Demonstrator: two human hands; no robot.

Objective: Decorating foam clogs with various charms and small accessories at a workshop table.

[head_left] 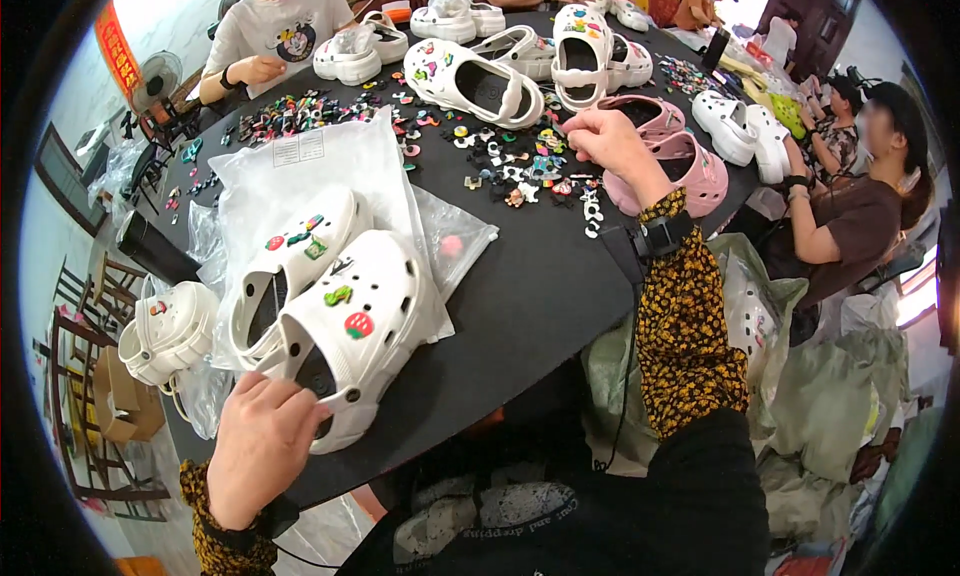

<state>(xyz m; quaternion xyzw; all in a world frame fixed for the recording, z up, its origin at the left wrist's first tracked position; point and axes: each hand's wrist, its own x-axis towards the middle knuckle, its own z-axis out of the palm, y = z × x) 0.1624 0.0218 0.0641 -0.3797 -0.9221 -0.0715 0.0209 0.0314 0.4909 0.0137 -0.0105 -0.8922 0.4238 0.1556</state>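
Left hand (265, 441) closed on heel end of front white clog (390, 311), at near left of table (500, 346); strawberry charm (359, 324) on its upper. Right hand (612, 144), well apart, near loose charms (545, 166) beside pink clogs (712, 176); cannot tell if pinching one. Second white clog (290, 261) alongside first.

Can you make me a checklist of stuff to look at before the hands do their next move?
1. Left hand on the nearest white clog: ok, its fingers are at the heel end.
2. Strawberry charm on that clog: ok, it sits on top.
3. Bare holes on that clog: ok, several show.
4. Loose charms close to the right hand: ok, many lie by its fingertips.
5. Right hand holding a charm: cannot tell, its fingertips are too unclear.
6. Right hand over that clog: not ok, it is beside the pink clogs.
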